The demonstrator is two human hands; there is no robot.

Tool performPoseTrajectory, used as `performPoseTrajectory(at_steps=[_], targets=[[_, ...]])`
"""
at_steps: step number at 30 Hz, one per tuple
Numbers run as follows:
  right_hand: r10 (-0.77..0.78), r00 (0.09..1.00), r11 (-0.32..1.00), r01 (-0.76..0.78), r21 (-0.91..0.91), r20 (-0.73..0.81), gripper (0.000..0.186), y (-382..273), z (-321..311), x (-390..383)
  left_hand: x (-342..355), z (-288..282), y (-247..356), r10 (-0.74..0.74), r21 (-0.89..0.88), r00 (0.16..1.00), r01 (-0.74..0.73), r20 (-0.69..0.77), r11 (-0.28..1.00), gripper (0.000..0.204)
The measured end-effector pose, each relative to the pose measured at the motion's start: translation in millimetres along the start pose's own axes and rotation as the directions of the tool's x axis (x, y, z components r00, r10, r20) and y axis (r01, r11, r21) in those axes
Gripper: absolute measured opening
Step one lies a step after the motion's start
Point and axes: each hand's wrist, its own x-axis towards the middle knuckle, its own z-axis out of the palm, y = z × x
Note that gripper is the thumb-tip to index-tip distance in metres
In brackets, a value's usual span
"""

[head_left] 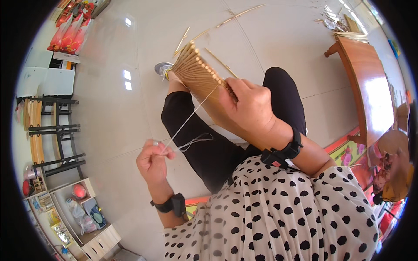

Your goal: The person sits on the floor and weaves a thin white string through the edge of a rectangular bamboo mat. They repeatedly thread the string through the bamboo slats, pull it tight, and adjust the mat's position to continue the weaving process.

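A stiff panel of tan plant stalks point(195, 77), laid side by side with their cut ends in a row, stands tilted between my knees. My right hand point(251, 106) is wrapped round its near upper edge. From that edge a thin white string point(191, 114) runs taut down to my left hand point(153, 159), which pinches it between thumb and fingers. The string's loose end trails in loops over my left thigh. My right palm and fingertips are hidden, so I cannot tell whether they also hold the string.
Loose stalks point(226, 63) lie on the tiled floor point(126, 100) beyond the panel. A wooden bench point(370, 82) stands at the right, with more stalks point(352, 37) by its far end. Along the left are folded black-legged tables point(54, 128), red bags point(69, 35) and a shelf unit point(72, 213).
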Motion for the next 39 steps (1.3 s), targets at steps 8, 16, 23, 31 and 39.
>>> performPoseTrajectory(at_steps=[8, 16, 23, 31, 39], targets=[[-0.019, 0.995, 1.000, 0.018, 0.006, 0.093, 0.020, -11.9, -7.3, -10.0, 44.7, 68.2, 5.3, 0.057, -0.845, 0.989, -0.147, -0.137, 0.514, 0.005], [-0.095, 0.977, 0.995, 0.094, 0.013, 0.193, 0.026, -22.2, -8.9, -17.8, -0.7, 67.7, 17.3, -0.329, -0.443, 0.937, 0.347, 0.120, 0.827, 0.011], [-0.158, 0.968, 0.987, 0.151, 0.052, 0.194, 0.035, -28.1, -2.9, -18.9, -20.9, 42.7, 29.8, -0.199, -0.491, 0.979, 0.194, 0.042, 0.849, 0.010], [-0.165, 0.970, 0.986, 0.160, 0.042, 0.179, 0.034, -29.0, 1.7, -22.4, -30.5, 46.9, 24.0, -0.230, -0.612, 0.973, 0.178, -0.007, 0.771, 0.012], [-0.134, 0.971, 0.989, 0.144, -0.037, 0.199, 0.026, -20.8, 7.4, -16.7, 26.2, 31.0, 48.5, -0.139, -0.315, 0.898, 0.001, -0.417, 0.949, 0.013]])
